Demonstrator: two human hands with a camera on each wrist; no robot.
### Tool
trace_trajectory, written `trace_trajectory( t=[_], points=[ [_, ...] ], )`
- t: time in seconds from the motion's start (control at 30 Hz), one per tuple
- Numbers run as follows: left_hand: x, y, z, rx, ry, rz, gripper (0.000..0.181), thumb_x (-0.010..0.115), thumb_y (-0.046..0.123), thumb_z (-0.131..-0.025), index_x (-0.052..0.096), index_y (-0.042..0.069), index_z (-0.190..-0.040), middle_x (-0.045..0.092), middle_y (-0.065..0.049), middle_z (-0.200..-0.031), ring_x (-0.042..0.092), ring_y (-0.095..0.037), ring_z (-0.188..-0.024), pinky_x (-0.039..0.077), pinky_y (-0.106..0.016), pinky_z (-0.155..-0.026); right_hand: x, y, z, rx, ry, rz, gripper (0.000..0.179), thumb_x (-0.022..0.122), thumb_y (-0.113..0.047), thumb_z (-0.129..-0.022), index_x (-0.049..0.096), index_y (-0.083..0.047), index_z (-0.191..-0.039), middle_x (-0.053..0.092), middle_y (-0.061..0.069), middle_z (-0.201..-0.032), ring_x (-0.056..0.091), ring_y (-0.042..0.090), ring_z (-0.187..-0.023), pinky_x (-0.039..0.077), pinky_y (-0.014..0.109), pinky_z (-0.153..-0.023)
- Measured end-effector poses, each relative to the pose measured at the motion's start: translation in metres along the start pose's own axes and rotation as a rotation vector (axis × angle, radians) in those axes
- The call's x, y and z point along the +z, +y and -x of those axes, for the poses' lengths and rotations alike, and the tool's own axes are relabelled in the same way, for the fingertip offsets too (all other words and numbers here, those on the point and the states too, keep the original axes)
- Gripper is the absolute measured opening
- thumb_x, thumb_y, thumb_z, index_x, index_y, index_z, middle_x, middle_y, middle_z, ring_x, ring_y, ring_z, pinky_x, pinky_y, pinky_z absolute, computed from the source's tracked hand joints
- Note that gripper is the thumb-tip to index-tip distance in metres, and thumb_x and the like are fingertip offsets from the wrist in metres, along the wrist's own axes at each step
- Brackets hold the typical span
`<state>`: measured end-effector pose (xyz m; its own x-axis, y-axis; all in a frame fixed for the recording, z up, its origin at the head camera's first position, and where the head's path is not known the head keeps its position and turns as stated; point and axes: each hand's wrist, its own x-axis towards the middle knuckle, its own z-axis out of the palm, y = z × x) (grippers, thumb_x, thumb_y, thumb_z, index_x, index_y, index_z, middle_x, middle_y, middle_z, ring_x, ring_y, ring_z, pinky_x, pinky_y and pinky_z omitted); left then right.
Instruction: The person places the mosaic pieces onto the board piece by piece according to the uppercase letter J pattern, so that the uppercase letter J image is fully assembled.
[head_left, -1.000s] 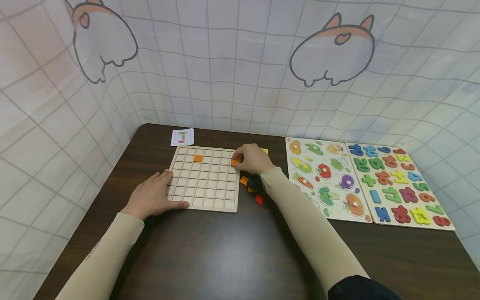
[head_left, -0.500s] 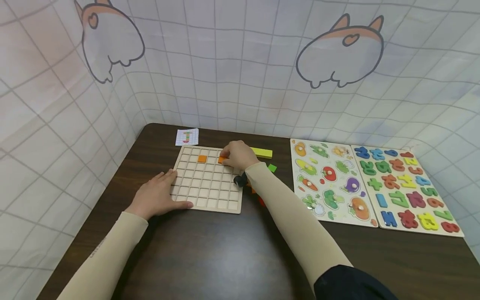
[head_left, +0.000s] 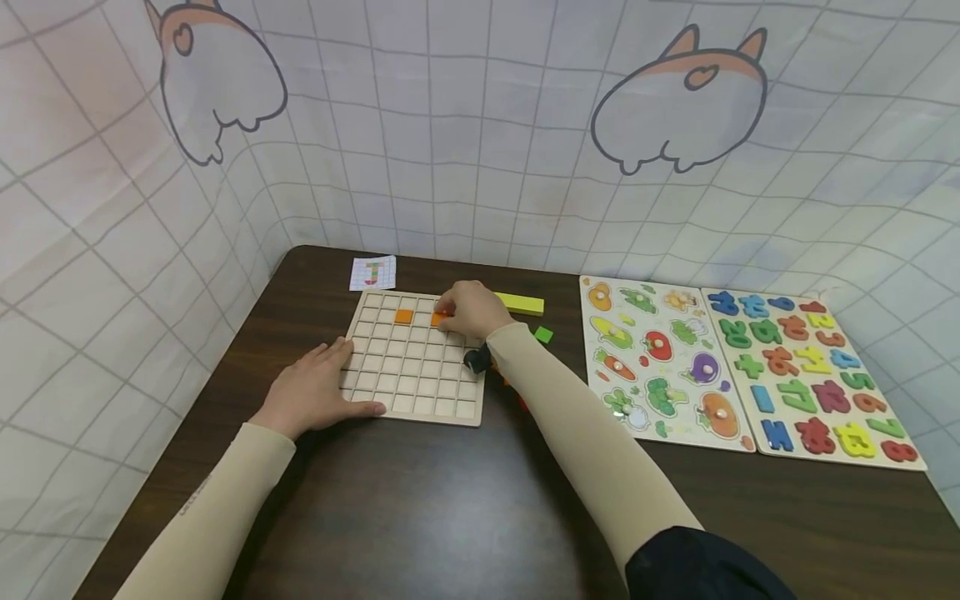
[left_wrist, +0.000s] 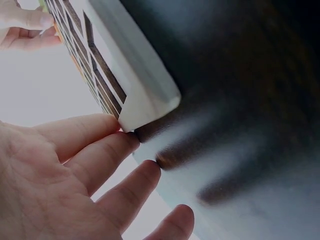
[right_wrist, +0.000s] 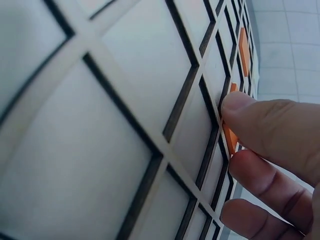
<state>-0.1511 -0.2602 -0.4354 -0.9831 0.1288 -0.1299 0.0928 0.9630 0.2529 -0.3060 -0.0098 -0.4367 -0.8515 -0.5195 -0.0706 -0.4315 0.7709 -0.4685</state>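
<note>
A pale wooden grid board (head_left: 411, 375) lies on the dark table. My left hand (head_left: 311, 396) rests at its left side, fingers spread along the edge and thumb at the front edge. In the left wrist view, the straight fingertips (left_wrist: 129, 139) touch the board's corner and the table. My right hand (head_left: 474, 311) is over the board's back part, pinching an orange square tile (head_left: 438, 319) at the grid. The right wrist view shows the thumb against that orange tile (right_wrist: 230, 139). Another orange tile (head_left: 403, 317) sits in a cell to the left.
Behind the board lies a card with a coloured J shape (head_left: 372, 272). A yellow strip (head_left: 521, 304) and a green tile (head_left: 543, 335) lie to the right, with red pieces partly under the right forearm. Farther right are a vegetable puzzle (head_left: 652, 367) and a letter-shape puzzle (head_left: 813, 375).
My right hand has moved left with the orange tile, from the board's right edge to its back rows. The left hand stays at the board's edge. The head view has shifted slightly.
</note>
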Motion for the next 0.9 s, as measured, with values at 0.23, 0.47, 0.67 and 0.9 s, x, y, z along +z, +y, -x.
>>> trace_trajectory(
  t=[0.23, 0.47, 0.67, 0.9],
  points=[
    [0.002, 0.001, -0.003, 0.009, -0.010, -0.002, 0.124, 0.077, 0.078, -0.073, 0.035, -0.001, -0.159, 0.035, -0.028, -0.165, 0.037, -0.052, -0.150, 0.043, -0.071, -0.110, -0.004, 0.010, 0.007, -0.007, 0.000, -0.007, 0.026, 0.077, -0.025, -0.096, 0.079, -0.016, -0.120, 0.075, 0.002, -0.124, 0.070, 0.020, -0.113, 0.058, 0.038, -0.098],
    [0.002, -0.002, -0.003, 0.009, -0.001, -0.004, 0.123, 0.077, 0.078, -0.072, 0.037, 0.000, -0.159, 0.036, -0.028, -0.165, 0.038, -0.051, -0.150, 0.042, -0.070, -0.111, -0.022, 0.024, 0.020, 0.003, 0.006, 0.001, 0.021, 0.072, -0.024, -0.098, 0.079, -0.016, -0.117, 0.076, 0.004, -0.116, 0.069, 0.022, -0.107, 0.058, 0.040, -0.093],
    [0.002, -0.001, -0.005, 0.003, -0.022, -0.003, 0.126, 0.076, 0.080, -0.072, 0.035, -0.001, -0.160, 0.034, -0.029, -0.165, 0.036, -0.052, -0.151, 0.041, -0.071, -0.112, -0.037, 0.051, 0.038, -0.018, -0.006, 0.064, 0.020, 0.071, -0.023, -0.100, 0.078, -0.014, -0.116, 0.078, 0.004, -0.116, 0.072, 0.021, -0.106, 0.059, 0.038, -0.094],
    [0.002, 0.000, -0.005, -0.004, -0.036, -0.002, 0.128, 0.075, 0.081, -0.072, 0.033, -0.002, -0.160, 0.032, -0.030, -0.166, 0.034, -0.054, -0.151, 0.039, -0.072, -0.112, -0.055, 0.073, 0.062, 0.017, -0.013, 0.120, 0.022, 0.074, -0.023, -0.098, 0.078, -0.014, -0.117, 0.077, 0.005, -0.120, 0.072, 0.024, -0.113, 0.059, 0.042, -0.098]
  ],
)
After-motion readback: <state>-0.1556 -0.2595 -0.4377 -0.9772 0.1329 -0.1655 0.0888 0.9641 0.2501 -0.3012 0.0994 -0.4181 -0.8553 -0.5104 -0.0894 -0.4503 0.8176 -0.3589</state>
